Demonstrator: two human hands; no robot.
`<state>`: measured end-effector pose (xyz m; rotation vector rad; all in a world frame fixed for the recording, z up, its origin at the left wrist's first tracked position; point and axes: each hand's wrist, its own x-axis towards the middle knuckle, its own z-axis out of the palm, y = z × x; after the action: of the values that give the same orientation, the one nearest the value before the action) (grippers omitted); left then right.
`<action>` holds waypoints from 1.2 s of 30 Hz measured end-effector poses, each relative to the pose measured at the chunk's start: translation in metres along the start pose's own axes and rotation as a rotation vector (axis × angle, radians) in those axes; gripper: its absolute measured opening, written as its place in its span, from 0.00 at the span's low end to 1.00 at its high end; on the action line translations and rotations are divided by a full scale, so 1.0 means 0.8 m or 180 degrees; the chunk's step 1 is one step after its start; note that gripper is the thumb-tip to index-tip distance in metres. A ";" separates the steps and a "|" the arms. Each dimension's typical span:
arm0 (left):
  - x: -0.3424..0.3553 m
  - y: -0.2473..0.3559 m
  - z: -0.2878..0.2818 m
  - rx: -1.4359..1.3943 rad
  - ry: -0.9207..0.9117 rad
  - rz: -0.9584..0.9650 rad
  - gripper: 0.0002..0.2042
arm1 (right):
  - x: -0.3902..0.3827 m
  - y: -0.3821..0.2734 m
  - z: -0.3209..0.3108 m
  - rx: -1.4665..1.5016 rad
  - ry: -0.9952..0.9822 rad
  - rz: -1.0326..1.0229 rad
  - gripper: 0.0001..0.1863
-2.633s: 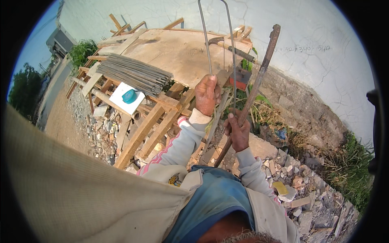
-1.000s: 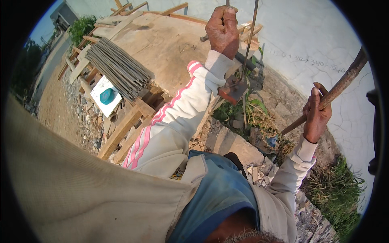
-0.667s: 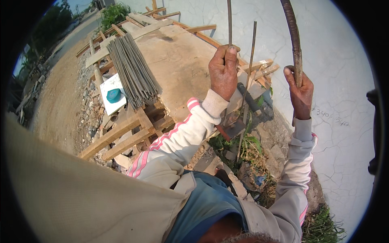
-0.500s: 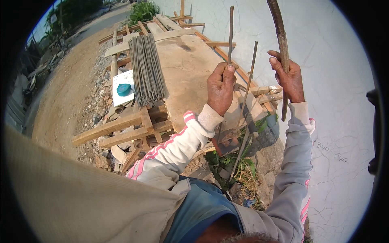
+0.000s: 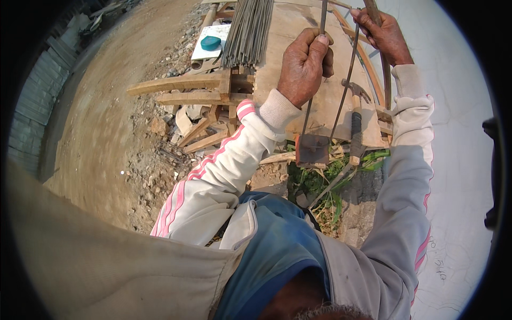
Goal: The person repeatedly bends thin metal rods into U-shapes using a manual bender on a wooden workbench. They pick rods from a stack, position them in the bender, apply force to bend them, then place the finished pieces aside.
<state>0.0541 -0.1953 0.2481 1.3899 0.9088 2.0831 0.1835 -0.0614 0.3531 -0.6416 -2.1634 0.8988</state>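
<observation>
My left hand (image 5: 305, 66) is closed round a thin upright steel rod (image 5: 323, 16), its thumb along it. A second thin rod (image 5: 345, 74) stands just to the right. At the upper right my right hand (image 5: 385, 38) grips a thicker, rusty dark bar (image 5: 386, 80); its fingertips are near the second rod's top, and I cannot tell if they touch it. Below my hands are a reddish-brown and grey metal block (image 5: 312, 150), by the rods' lower ends, and a hammer (image 5: 356, 130) with a dark grip. Both rest at the near end of a worn plywood board (image 5: 285, 21).
A bundle of grey rods (image 5: 245, 29) lies beside a white sheet (image 5: 200, 50) with a teal round object (image 5: 210, 43). Wooden beams (image 5: 176, 85) stick out over rubble. A dirt path (image 5: 96, 106) and metal fence (image 5: 40, 106) are left, a pale wall (image 5: 453, 133) right, weeds (image 5: 333, 184) below.
The view has swung left and down along the path. Both hands have risen in the picture. My right hand, earlier wider apart, is nearer the thin rods, and the hammer shows more fully.
</observation>
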 end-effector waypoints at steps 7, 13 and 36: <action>-0.009 0.022 0.012 -0.0007 -0.0079 -0.0126 0.15 | 0.045 0.035 -0.005 -0.0025 -0.0030 -0.0233 0.18; 0.007 0.010 -0.004 0.0065 0.0053 -0.0225 0.16 | 0.032 0.018 -0.017 0.0049 -0.0107 -0.0089 0.19; -0.074 -0.011 -0.027 0.1487 -0.0430 -0.0277 0.12 | 0.049 0.016 -0.002 0.0254 -0.0477 0.0239 0.18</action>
<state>0.0563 -0.2360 0.1997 1.6583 1.4318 1.7531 0.1615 -0.0269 0.3605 -0.6375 -2.2347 1.0988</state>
